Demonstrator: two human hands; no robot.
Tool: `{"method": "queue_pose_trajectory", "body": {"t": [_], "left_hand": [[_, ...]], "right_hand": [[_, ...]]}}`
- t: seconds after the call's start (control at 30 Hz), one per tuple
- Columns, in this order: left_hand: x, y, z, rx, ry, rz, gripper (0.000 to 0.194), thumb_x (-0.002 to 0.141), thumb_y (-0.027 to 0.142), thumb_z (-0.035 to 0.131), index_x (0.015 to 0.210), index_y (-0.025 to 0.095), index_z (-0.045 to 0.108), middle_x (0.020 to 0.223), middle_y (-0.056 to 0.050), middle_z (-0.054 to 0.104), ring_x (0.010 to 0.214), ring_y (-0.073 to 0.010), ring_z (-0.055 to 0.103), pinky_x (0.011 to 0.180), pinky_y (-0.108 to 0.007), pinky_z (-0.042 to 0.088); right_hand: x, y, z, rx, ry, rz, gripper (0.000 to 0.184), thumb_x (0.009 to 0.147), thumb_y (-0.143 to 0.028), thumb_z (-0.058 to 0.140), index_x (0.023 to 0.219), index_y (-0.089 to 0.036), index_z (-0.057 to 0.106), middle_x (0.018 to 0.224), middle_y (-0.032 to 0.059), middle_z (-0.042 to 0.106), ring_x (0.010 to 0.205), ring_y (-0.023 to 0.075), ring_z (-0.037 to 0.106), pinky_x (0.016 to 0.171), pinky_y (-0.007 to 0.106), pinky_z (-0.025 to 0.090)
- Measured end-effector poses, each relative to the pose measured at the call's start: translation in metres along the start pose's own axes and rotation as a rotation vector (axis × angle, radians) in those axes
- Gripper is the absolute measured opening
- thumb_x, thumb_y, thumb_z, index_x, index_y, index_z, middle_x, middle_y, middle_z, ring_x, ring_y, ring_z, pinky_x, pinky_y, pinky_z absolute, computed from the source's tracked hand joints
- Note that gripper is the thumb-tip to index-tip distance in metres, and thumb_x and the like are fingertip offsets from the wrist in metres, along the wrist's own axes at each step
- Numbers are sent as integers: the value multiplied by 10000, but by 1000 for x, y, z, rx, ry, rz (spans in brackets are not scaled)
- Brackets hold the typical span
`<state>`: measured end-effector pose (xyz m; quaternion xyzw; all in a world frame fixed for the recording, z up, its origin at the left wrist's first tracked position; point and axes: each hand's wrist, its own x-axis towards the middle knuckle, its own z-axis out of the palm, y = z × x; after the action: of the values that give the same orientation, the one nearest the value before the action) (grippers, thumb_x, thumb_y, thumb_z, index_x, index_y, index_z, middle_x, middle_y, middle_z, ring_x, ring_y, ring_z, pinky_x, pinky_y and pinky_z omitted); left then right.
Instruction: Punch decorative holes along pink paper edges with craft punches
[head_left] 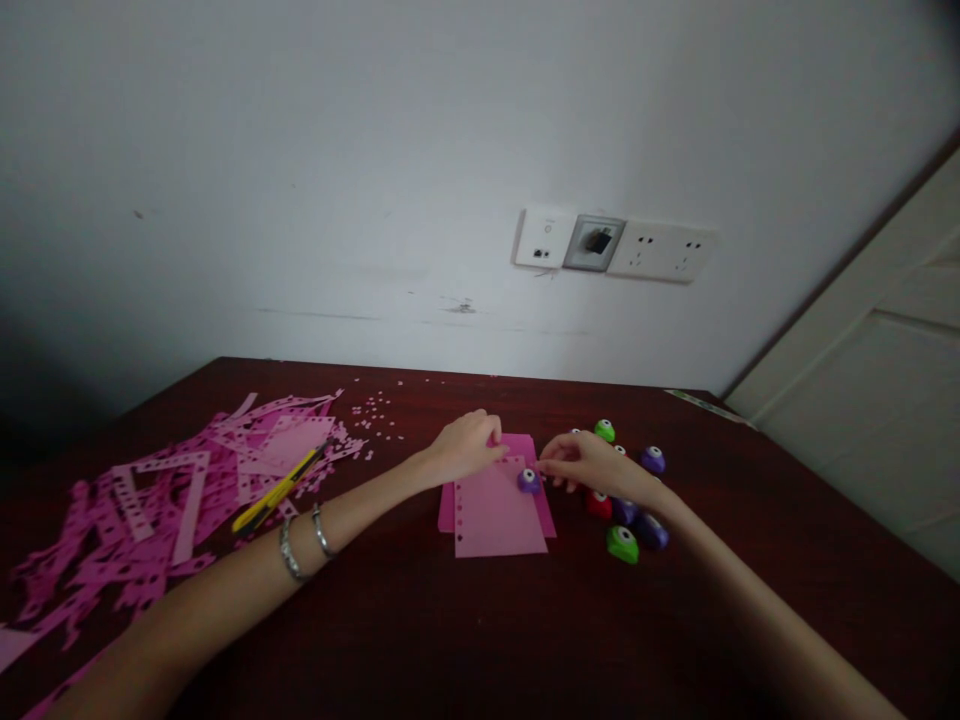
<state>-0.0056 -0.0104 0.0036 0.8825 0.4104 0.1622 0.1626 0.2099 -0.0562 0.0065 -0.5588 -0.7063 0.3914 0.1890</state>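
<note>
My left hand [465, 447] rests its curled fingers on the top edge of a pale pink paper sheet [499, 518], which lies over a darker pink sheet [447, 510]. A purple craft punch [529, 481] sits at that sheet's right edge. Its right side nearly meets the fingertips of my right hand [585, 465]. Under and beyond my right hand stand several more craft punches, among them a green punch [622, 544], a red punch [599, 505] and a violet punch [652, 460].
A heap of punched pink paper strips [150, 525] covers the left of the dark wooden table [757, 610], with a yellow craft knife [277, 490] on it and pink paper bits [371, 420] beyond. A wall and its sockets [664, 250] stand behind; a door [847, 370] is right.
</note>
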Motion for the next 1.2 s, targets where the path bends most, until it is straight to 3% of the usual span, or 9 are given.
{"method": "queue_pose_trajectory", "body": {"t": [0.1, 0.3, 0.5, 0.73, 1.0, 1.2], "left_hand": [[2, 4, -8, -102, -33, -42, 279, 791, 373, 440, 690, 149, 572, 668, -26, 577, 588, -106, 472, 543, -246, 313], [2, 1, 0, -261, -274, -71, 318, 798, 323, 405, 586, 135, 550, 561, -16, 552, 470, -77, 458, 487, -222, 320], [-1, -7, 18, -143, -245, 82, 326, 827, 263, 370, 532, 153, 456, 509, 23, 425, 456, -73, 366, 469, -240, 262], [3, -11, 22, -195, -307, 30, 334, 854, 265, 357, 585, 142, 512, 578, -2, 515, 514, -84, 439, 513, -227, 325], [10, -16, 27, -208, -294, 93, 314, 837, 229, 376, 592, 139, 550, 647, -29, 607, 569, -95, 513, 567, -224, 377], [10, -1, 23, -323, -324, -6, 397, 861, 376, 371, 623, 128, 571, 620, -36, 590, 536, -90, 491, 555, -228, 382]], "right_hand": [[1, -1, -2, 21, -37, 105, 368, 735, -481, 592, 750, -115, 627, 695, 92, 676, 543, 137, 611, 452, 221, 495], [6, -12, -5, -4, -185, 237, 435, 728, -545, 576, 629, -123, 613, 626, 94, 679, 473, 121, 608, 410, 189, 486], [13, -19, 0, -126, -288, 346, 539, 803, -585, 446, 622, -102, 604, 623, 133, 685, 403, 110, 583, 359, 178, 458], [14, -20, 5, -64, -398, 333, 624, 764, -665, 424, 661, -81, 616, 566, 127, 669, 418, 104, 580, 371, 156, 446], [8, -24, 8, -97, -376, 350, 590, 780, -648, 418, 593, -118, 596, 560, 122, 668, 439, 120, 597, 383, 175, 459], [10, -15, 11, -89, -370, 359, 608, 767, -668, 413, 585, -118, 599, 566, 120, 671, 453, 121, 604, 396, 176, 470]]}}
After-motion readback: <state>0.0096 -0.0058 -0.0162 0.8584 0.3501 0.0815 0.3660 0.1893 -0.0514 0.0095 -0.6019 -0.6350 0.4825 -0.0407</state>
